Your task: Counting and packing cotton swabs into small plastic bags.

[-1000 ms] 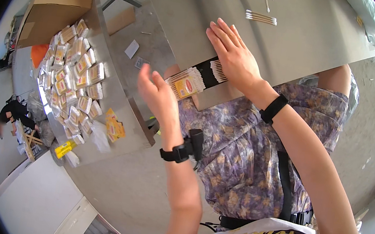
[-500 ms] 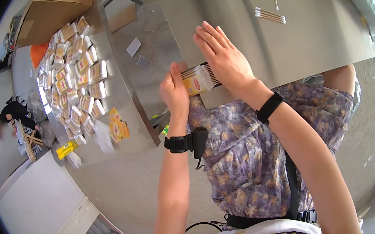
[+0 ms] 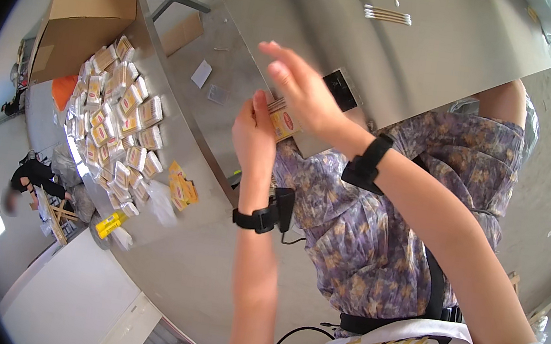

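Two bare hands frame one pack (image 3: 285,124) of swabs, flat and rectangular, at the near edge of the smooth metal worktop (image 3: 439,61). Left hand (image 3: 255,134): curled against the pack's left end; whether it pinches cannot be told. Right hand (image 3: 307,99): extended above the pack and partly covering it, fingers blurred, holding nothing visible. Beyond it, one black rectangle (image 3: 340,90); farther off, a row (image 3: 387,15) of about four slender, white-tipped swabs. Left: one cardboard carton (image 3: 87,36), many overlapping packs (image 3: 117,118), uncountable.
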### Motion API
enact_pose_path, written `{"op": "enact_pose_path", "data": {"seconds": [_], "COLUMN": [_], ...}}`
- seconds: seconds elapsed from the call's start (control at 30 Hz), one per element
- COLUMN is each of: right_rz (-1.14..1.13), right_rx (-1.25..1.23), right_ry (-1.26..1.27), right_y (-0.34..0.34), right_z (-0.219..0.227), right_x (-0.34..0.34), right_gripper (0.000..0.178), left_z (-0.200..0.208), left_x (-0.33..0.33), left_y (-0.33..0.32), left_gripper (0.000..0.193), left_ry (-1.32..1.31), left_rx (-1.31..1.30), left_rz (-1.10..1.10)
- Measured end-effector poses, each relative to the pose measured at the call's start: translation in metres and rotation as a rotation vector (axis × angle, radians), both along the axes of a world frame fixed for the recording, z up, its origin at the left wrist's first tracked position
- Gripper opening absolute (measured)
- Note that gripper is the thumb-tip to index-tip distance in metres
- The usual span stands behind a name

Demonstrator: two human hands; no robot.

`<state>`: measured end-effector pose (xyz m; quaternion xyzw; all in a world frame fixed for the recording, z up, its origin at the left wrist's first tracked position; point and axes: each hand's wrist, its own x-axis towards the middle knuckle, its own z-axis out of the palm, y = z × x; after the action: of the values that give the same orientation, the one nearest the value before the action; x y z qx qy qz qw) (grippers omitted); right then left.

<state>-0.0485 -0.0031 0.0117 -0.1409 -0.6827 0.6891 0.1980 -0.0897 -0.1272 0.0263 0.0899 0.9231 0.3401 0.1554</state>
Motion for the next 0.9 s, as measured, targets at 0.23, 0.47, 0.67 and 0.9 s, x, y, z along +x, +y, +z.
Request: {"op": "enact_pose_path", "data": {"seconds": [0.23, 0.47, 0.67, 0.9], "right_rz": [-0.022, -0.005, 0.093, 0.046], "right_rx": [-0.51, -0.018, -0.283, -0.411], "right_ry": [0.062, 0.022, -0.027, -0.054], "right_y": [0.022, -0.032, -0.014, 0.059], "right_z": [-0.006, -0.002, 0.0, 0.026], "right_x": [0.038, 0.03, 0.036, 0.091], "right_gripper": [0.057, 0.057, 0.059, 0.052], "left_z": [0.024, 0.003, 0.011, 0.027], "left_x": [0.004, 0.01, 0.008, -0.016], "left_y": [-0.02, -0.019, -0.017, -0.008], "left_gripper": [0.06, 0.055, 0.053, 0.069], "left_ry": [0.307, 0.299, 0.311, 0.225], "left_rx": [0.086, 0.111, -0.002, -0.15], "left_rz": [-0.624, -0.565, -0.597, -0.77]}}
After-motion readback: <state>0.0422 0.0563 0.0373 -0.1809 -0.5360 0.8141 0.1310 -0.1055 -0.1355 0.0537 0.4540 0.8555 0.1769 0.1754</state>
